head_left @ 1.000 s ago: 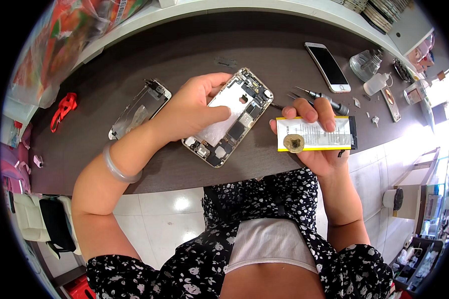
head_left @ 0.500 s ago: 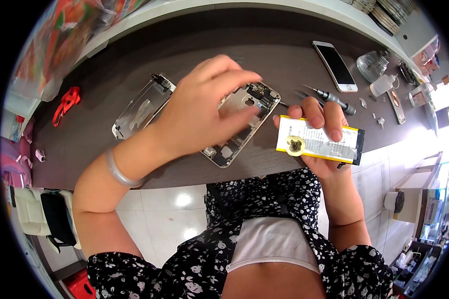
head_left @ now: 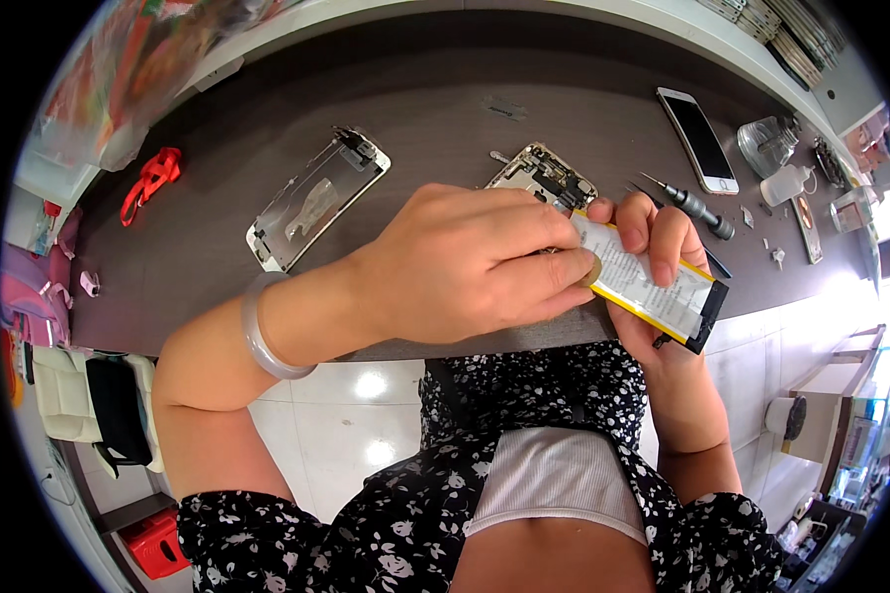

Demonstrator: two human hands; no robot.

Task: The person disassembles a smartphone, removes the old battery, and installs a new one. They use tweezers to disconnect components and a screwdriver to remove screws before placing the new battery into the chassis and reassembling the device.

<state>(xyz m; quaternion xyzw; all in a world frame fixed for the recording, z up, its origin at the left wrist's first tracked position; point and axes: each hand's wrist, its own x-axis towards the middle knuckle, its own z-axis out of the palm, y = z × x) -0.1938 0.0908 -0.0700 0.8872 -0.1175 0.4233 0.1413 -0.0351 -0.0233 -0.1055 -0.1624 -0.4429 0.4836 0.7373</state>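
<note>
My right hand (head_left: 653, 247) is closed around a white battery (head_left: 633, 272) with yellow edges and a black end, tilted down to the right. My left hand (head_left: 485, 262) has closed fingertips on the battery's left end, over a brownish round patch; exactly what they pinch is hidden. Just beyond my hands lies an opened phone body (head_left: 554, 176) with exposed components, partly covered by the left hand. A detached screen assembly (head_left: 316, 198) with a crumpled clear film lies to the left.
A white phone (head_left: 697, 138), screwdriver (head_left: 697, 208), glass jar (head_left: 766, 148), squeeze bottle (head_left: 781, 186) and small loose parts lie at the right. A red strap (head_left: 150, 183) is at the left. A clear strip (head_left: 504, 107) lies at the back; a white shelf (head_left: 267, 30) borders the desk.
My left hand has left the phone body and moved right and down onto the battery's left end. The battery in my right hand now tilts more steeply. The view has shifted slightly.
</note>
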